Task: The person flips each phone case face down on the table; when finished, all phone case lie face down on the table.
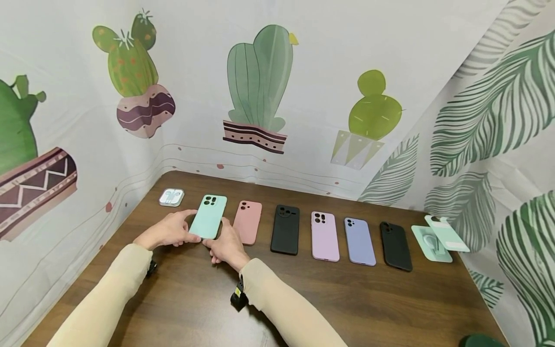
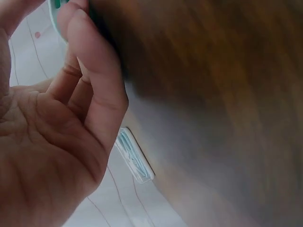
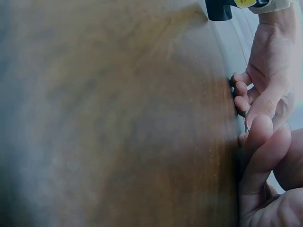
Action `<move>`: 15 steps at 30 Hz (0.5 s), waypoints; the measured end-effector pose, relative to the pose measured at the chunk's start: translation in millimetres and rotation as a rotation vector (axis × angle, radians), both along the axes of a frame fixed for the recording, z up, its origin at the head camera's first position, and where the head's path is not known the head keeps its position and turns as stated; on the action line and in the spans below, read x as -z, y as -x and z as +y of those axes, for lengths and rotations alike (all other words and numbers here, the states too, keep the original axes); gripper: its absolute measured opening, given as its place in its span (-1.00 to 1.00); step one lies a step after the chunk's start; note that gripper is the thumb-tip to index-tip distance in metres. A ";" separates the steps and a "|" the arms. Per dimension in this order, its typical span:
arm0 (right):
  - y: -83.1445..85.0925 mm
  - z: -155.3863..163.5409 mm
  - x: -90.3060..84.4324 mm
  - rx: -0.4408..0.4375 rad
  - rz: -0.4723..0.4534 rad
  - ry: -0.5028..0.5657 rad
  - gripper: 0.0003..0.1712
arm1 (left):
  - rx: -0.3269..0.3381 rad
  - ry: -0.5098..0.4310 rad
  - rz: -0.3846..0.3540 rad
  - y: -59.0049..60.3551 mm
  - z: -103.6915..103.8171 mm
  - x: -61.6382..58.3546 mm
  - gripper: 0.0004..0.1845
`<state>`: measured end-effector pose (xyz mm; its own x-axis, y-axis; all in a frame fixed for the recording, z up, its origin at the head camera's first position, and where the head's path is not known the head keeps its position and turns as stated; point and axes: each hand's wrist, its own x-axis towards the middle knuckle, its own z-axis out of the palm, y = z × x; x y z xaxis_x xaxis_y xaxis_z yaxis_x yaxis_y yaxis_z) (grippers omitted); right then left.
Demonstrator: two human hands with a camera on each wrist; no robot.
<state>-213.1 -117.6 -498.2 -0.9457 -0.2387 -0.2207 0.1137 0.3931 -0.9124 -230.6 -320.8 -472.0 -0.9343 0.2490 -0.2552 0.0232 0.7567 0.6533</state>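
Note:
A mint-green phone case (image 1: 209,217) lies at the left of the row, its camera cutouts facing up at the far end. My left hand (image 1: 171,230) grips its left side, thumb at the near left corner. On the opposite side my right hand (image 1: 227,245) pinches the near right corner, index finger along the edge and thumb at the bottom. Only a sliver of the case's green edge (image 2: 53,21) shows past the fingers in the left wrist view. Just right of it lies a pink phone case (image 1: 248,222).
Boxed white earphones (image 1: 171,197) sit at the back left. Rightward follow a black case (image 1: 285,230), a lilac case (image 1: 325,236), a blue-violet case (image 1: 360,242) and another black case (image 1: 396,246). Mint packaging (image 1: 448,233) lies at the table's right edge, and patterned cloth (image 1: 312,72) hangs behind.

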 end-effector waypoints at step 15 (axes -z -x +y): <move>0.3 2.4 -1.9 -0.010 0.000 -0.006 -0.01 | 0.005 0.055 0.019 -1.3 4.2 -0.8 0.20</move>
